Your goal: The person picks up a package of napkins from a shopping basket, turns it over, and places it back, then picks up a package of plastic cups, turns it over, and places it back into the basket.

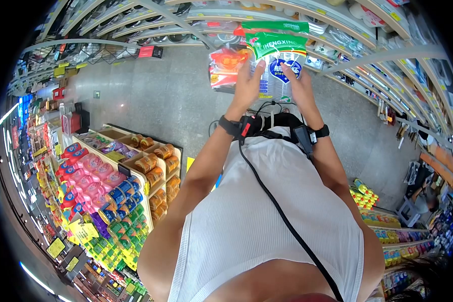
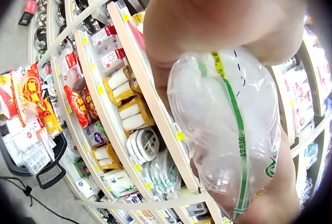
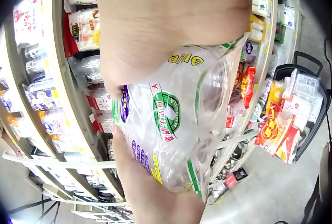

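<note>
A clear bag of plastic cups (image 1: 277, 46) with a green header and a blue heart label is held up in front of the body. My left hand (image 1: 247, 84) grips its left side, thumb on the front. On the opposite side my right hand (image 1: 301, 86) grips it too, thumb near the blue label. In the left wrist view the clear end of the bag (image 2: 223, 115) shows rounded cups and a green printed stripe. Green and yellow print marks the bag (image 3: 171, 104) in the right wrist view.
Below the bag, a black shopping basket (image 2: 52, 174) on the grey floor (image 1: 151, 85) holds red packets (image 2: 31, 97) and white packs. Shelves of packaged goods (image 2: 119, 84) stand ahead. A display of pink and blue bottles (image 1: 93, 176) is at left. A black cable (image 1: 272, 189) runs down the white top.
</note>
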{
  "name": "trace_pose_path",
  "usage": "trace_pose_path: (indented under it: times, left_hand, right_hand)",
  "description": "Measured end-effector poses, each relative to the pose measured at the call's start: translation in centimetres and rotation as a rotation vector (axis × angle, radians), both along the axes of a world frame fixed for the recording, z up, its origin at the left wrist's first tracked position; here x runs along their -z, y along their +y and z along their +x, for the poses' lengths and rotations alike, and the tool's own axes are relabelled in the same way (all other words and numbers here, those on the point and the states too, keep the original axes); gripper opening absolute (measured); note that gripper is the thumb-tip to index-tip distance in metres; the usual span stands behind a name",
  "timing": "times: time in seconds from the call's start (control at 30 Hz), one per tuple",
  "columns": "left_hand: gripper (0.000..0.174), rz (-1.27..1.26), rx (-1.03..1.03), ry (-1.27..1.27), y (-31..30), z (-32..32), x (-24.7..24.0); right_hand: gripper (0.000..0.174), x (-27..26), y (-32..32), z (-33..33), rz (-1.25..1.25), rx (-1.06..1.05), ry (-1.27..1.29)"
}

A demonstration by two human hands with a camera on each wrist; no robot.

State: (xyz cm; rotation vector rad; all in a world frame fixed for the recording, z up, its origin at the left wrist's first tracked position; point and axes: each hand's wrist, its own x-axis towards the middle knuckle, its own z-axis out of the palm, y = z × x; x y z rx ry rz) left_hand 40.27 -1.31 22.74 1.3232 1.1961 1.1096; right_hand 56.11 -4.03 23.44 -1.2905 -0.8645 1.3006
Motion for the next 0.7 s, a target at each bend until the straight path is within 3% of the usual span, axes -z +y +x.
trace_pose_path:
  times: [0.2,0.27,0.33,0.4,0.57,0.63,0.7]
  left_hand:
    - [0.055,-0.212,-0.050,-0.226,-0.1,-0.9,1.3]
    - [0.050,-0.179,0.130,-0.273,-0.3,-1.2,-0.6]
    - [0.047,-0.183,0.184,-0.296,-0.3,-1.1,-2.4]
    - [0.045,-0.186,0.240,-0.319,-0.3,-1.0,-2.8]
    - [0.064,0.085,0.044,0.156,-0.3,-0.4,-3.0]
    - [0.066,0.110,-0.010,0.199,-0.4,0.0,-3.5]
    - [0.069,0.133,-0.064,0.243,-0.7,0.4,-4.0]
  right_hand:
    - [0.045,0.3,0.0,0.1,-0.071,0.030,0.162]
    - [0.045,0.8,-0.1,0.5,-0.102,0.041,0.193]
    - [0.044,1.1,0.2,0.8,-0.132,0.048,0.225]
    - [0.041,1.1,0.4,1.0,-0.024,0.118,-0.014]
    - [0.036,1.2,0.3,1.3,0.065,0.218,-0.157]
    - [0.034,0.0,-0.1,1.2,0.090,0.201,-0.202]
    - [0.030,-2.4,-0.6,0.3,0.044,0.011,0.036]
